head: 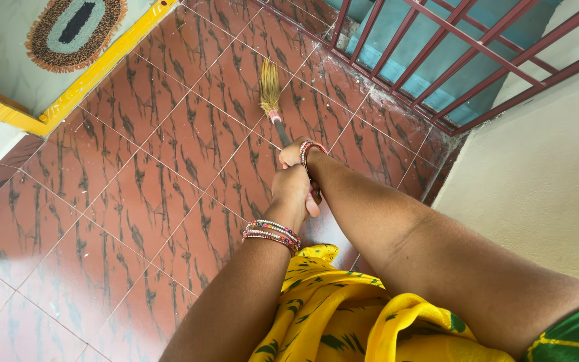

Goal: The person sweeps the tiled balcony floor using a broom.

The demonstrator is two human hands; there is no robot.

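Closest to the camera is a yellow cloth with green leaf print (343, 315), which hangs down at the bottom of the view, and at the right corner there is a green sleeve with yellow lines (574, 335). From here both bare arms go forward over the floor.

The left hand (291, 191) is the nearer one. It wears several thin beaded bangles (273, 233) at the wrist, and its grip is pressed together around the handle of the broom; the handle itself is hidden inside the fist. Just beyond it, touching it, is the right hand (294, 154), with red and white bangles (309, 149) at its wrist. Its grip is also wrapped tight on the same handle, a little further along it.

The broom (271, 97) comes out from the right hand: first a short dark piece of handle, then a pink binding, then the straw-coloured bristles, which spread out and rest on the floor. It points away from the person, slightly to the left.

The floor (135, 194) is made of red-brown tiles with dark streaks and pale joints. Further on, at the upper left, a yellow doorstep (102, 70) borders a pale green floor with an oval fringed doormat (75, 30). At the upper right a dark red metal railing (450, 47) stands, and a cream wall (544, 174) is at the right.
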